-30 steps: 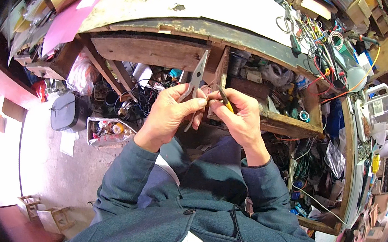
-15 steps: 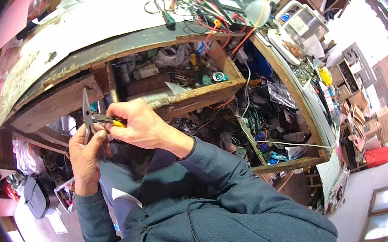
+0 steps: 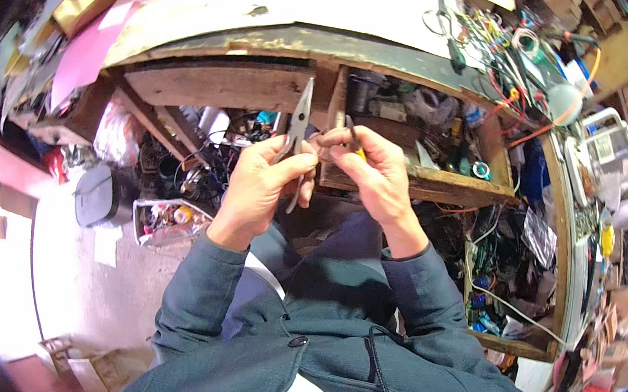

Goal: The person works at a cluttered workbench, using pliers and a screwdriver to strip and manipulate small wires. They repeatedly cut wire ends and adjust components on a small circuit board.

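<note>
My left hand (image 3: 261, 182) is closed round a pair of long-nose pliers (image 3: 302, 113), whose grey jaws point up and away from me. Opposite it, my right hand (image 3: 378, 176) grips small yellow-handled pliers (image 3: 362, 155). Their dark tip shows above the curled fingers, and most of the handle is hidden in the palm. A small gap separates the two hands, and the two tools stand apart. Both hands are over my lap, in front of the open wooden drawer (image 3: 446, 188). Whether anything tiny sits between the fingers I cannot tell.
A worn workbench (image 3: 270, 40) runs across the far side. Tangled wires (image 3: 494, 46) and a green-handled tool (image 3: 456, 53) lie on it at the right. Left of my legs, a box of small parts (image 3: 171, 222) and a dark case (image 3: 101, 195) stand on the floor.
My view has swung left, so hands and bench appear further right. The yellow-handled pliers have come away from the long-nose pliers; my right hand is now apart from the left.
</note>
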Demonstrator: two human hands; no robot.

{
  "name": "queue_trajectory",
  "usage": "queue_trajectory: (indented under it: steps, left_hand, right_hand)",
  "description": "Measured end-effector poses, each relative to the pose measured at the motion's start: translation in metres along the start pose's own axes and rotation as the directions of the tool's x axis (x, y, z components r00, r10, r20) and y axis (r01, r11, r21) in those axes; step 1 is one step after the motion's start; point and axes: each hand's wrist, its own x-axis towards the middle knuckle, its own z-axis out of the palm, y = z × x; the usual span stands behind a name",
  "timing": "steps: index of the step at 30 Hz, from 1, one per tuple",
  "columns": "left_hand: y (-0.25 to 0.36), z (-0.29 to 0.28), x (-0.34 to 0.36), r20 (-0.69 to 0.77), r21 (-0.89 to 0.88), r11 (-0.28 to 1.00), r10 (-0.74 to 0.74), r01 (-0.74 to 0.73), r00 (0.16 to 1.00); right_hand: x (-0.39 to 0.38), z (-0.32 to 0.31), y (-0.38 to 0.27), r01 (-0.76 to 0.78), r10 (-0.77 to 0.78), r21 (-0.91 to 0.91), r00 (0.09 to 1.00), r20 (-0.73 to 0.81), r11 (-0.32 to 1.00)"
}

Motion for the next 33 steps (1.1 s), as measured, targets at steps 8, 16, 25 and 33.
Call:
queue_trajectory:
  steps: [8,16,25,33]
  left_hand:
    - [-0.0004,-0.0103,-0.0015,0.003,-0.062,0.998,0.015,-0.015,1.0]
    - [0.0013,-0.0084,-0.0003,-0.002,-0.09,0.996,0.0,0.0,1.0]
    - [0.001,-0.0118,-0.0003,0.003,-0.055,0.998,-0.019,0.019,1.0]
    - [-0.0001,-0.0116,-0.0034,0.017,-0.095,0.995,-0.027,0.028,0.999]
  right_hand:
    - [0.0011,0.0018,-0.0022,-0.02,0.03,-0.149,0.997,0.069,0.989]
    - [0.0008,-0.0012,-0.0041,-0.051,0.074,-0.189,0.991,0.113,0.981]
    - [0.0008,0.0029,-0.007,0.171,-0.119,-0.404,0.981,0.152,0.899]
    - [-0.0038,0.008,0.0007,0.114,-0.105,-0.348,0.993,0.047,0.931]
